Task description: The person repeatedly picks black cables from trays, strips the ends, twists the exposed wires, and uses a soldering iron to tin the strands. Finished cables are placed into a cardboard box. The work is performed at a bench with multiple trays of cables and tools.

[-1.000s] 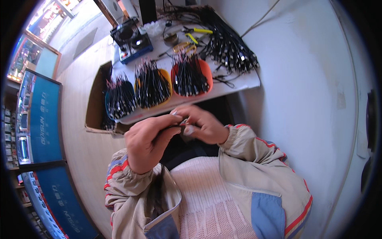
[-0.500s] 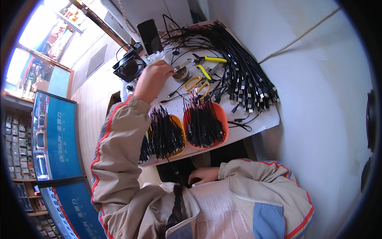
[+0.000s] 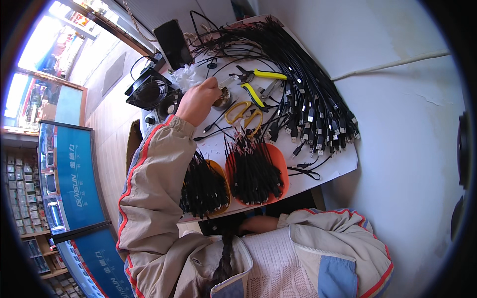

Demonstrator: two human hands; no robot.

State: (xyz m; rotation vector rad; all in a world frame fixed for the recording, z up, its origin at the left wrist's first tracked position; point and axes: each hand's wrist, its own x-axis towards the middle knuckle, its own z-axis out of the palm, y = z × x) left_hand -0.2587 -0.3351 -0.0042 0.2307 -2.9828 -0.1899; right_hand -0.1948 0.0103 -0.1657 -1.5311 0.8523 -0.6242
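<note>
**Left hand (image 3: 200, 102) over at the tin (image 3: 227, 97), right hand (image 3: 259, 225) low by the table (image 3: 343, 161)**

From where I stand, the fingertips of the left hand are the hard part to see. The back of that hand faces up and hides the thumb and palm, and it covers the tin's left edge too. The right hand is half lost: its fingers disappear into the dark below the table's near edge. The left sleeve (image 3: 156, 164) cuts off one side of the yellow bowl (image 3: 224, 185) and its cables (image 3: 203, 186).

As for the grip, the left fingers (image 3: 213, 84) look bunched together right at the tin's rim. Whether they pinch something or merely touch the rim, I can't tell. Nor can I tell whether the right hand is closed, or on what.

The left arm stretches up and forward across the table, past the yellow bowl, with the wrist bent slightly to the right. The right arm is folded in front of the body, its forearm lying across toward the middle.

The tin sits on the table beyond the scissors (image 3: 256, 121) and left of the yellow-handled pliers (image 3: 271, 74). The orange bowl (image 3: 282, 171), packed with upright cables, stands nearer the body, beside the yellow one.
</note>
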